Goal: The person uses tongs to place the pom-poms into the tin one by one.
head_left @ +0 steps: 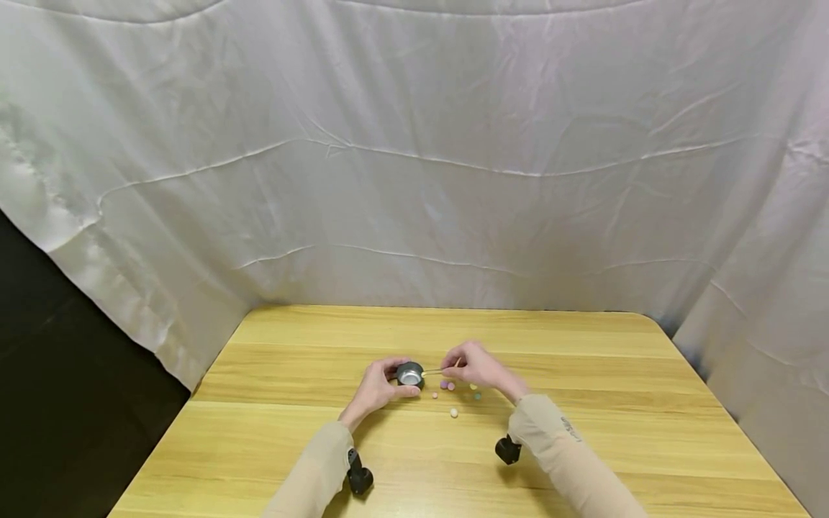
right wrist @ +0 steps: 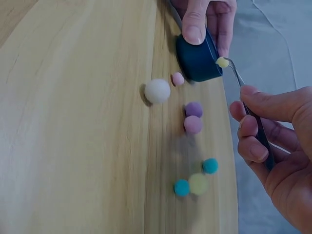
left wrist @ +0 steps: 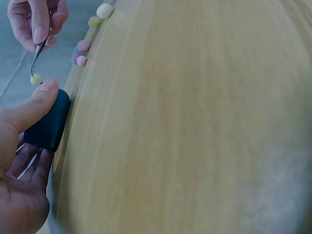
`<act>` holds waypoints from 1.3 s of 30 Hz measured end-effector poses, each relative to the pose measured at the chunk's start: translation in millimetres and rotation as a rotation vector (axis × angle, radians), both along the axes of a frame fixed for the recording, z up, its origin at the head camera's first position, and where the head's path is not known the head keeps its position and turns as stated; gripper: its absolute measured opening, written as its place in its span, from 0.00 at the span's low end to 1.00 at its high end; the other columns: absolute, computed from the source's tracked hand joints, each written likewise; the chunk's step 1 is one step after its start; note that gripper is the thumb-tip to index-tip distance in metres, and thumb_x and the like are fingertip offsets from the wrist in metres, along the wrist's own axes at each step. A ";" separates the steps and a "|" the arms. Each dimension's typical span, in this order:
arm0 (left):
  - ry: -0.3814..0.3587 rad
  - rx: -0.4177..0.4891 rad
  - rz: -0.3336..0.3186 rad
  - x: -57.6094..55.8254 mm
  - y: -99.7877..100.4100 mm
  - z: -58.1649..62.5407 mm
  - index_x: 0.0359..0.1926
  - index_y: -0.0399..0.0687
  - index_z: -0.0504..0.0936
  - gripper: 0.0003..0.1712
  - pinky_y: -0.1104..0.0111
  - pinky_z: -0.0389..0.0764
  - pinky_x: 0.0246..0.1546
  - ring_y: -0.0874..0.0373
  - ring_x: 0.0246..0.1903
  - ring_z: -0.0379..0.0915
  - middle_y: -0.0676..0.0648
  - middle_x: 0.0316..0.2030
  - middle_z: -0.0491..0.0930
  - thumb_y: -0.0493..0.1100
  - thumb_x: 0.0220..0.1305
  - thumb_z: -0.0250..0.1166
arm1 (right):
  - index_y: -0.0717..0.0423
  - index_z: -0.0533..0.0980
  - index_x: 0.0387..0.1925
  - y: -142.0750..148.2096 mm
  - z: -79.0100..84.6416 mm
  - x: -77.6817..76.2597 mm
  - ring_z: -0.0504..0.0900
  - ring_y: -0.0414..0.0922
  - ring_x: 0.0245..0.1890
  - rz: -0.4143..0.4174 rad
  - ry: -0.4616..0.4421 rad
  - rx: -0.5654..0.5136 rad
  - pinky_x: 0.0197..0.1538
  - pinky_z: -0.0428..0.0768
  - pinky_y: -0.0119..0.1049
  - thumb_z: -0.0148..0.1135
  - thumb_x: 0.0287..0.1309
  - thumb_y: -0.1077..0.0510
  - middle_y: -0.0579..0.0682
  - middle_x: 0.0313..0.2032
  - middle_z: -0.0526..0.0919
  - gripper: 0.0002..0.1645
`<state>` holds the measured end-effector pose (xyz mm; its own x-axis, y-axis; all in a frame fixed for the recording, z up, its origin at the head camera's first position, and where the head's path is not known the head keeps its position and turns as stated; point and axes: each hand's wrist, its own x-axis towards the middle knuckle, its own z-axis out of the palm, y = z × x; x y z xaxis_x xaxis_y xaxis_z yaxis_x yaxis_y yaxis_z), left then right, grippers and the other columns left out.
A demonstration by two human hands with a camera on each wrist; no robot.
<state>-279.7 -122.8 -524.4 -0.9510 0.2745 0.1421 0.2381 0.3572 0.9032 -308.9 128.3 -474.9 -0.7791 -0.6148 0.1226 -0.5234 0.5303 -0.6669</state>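
Observation:
My left hand [head_left: 376, 388] grips a small round dark cup [right wrist: 197, 58] with a silvery inside, thumb on the near side and fingers round the far side. The cup stands on the wooden table [head_left: 324, 460]. In my right hand [head_left: 476, 365] is a pair of bent-tip tweezers [right wrist: 263, 139], pinched between thumb and fingers. A small yellow pompom [right wrist: 223, 62] sits at the tweezer tips, right at the cup's rim. Nearest the cup on the table lies a small pink pompom [right wrist: 178, 78], with a larger white pompom [right wrist: 157, 91] beside it.
Further to the right lie a purple pompom [right wrist: 193, 108] against a pink one [right wrist: 193, 125], then a pale yellow pompom [right wrist: 198, 184] between two teal ones. A light curtain [head_left: 453, 180] hangs behind the table. Each sleeved wrist carries a black camera [head_left: 508, 450].

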 end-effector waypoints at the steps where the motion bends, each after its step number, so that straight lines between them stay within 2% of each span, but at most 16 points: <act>1: 0.001 -0.004 0.001 0.0 0.0 -0.1 0.58 0.39 0.81 0.32 0.55 0.83 0.54 0.45 0.51 0.82 0.38 0.53 0.84 0.40 0.51 0.80 | 0.59 0.87 0.36 -1.0 -0.5 0.0 0.81 0.33 0.29 -0.004 0.000 0.002 0.36 0.81 0.26 0.67 0.63 0.62 0.50 0.33 0.90 0.05; 7: -0.005 -0.008 0.000 -0.3 -0.4 -1.1 0.59 0.39 0.80 0.33 0.54 0.82 0.55 0.46 0.52 0.82 0.38 0.53 0.84 0.40 0.51 0.80 | 0.59 0.87 0.36 -7.6 -0.6 1.7 0.80 0.32 0.28 -0.023 -0.002 0.008 0.36 0.81 0.26 0.66 0.64 0.62 0.50 0.32 0.90 0.06; 17: -0.007 -0.007 0.005 0.0 0.1 -0.6 0.59 0.38 0.80 0.34 0.54 0.82 0.56 0.45 0.52 0.82 0.38 0.53 0.84 0.40 0.50 0.80 | 0.61 0.86 0.37 -15.6 2.0 3.5 0.82 0.37 0.28 -0.048 -0.048 -0.012 0.32 0.80 0.26 0.65 0.64 0.63 0.52 0.32 0.89 0.06; 27: -0.010 -0.003 0.003 0.5 0.8 0.4 0.59 0.37 0.80 0.34 0.54 0.82 0.55 0.45 0.52 0.82 0.37 0.54 0.83 0.39 0.50 0.80 | 0.60 0.86 0.36 -17.3 1.1 3.2 0.80 0.35 0.27 -0.068 -0.065 -0.003 0.32 0.79 0.27 0.67 0.63 0.62 0.50 0.32 0.89 0.05; 36: -0.001 -0.004 -0.001 0.4 -0.1 0.6 0.59 0.37 0.80 0.34 0.53 0.82 0.56 0.45 0.52 0.81 0.37 0.54 0.83 0.39 0.51 0.80 | 0.61 0.86 0.38 -17.1 2.8 5.3 0.86 0.44 0.27 -0.068 -0.105 -0.024 0.33 0.81 0.27 0.67 0.62 0.63 0.53 0.33 0.89 0.06; 39: -0.001 -0.004 -0.001 0.3 0.2 0.8 0.59 0.38 0.80 0.34 0.53 0.82 0.56 0.45 0.52 0.82 0.37 0.54 0.83 0.39 0.51 0.80 | 0.61 0.86 0.39 -16.2 2.8 5.0 0.85 0.41 0.27 -0.072 -0.099 -0.020 0.34 0.81 0.28 0.67 0.62 0.63 0.52 0.33 0.89 0.06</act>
<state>-279.4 -122.6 -523.5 -0.9510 0.2759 0.1398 0.2372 0.3605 0.9021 -303.9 112.1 -472.2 -0.8299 -0.5552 0.0549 -0.4160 0.5502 -0.7240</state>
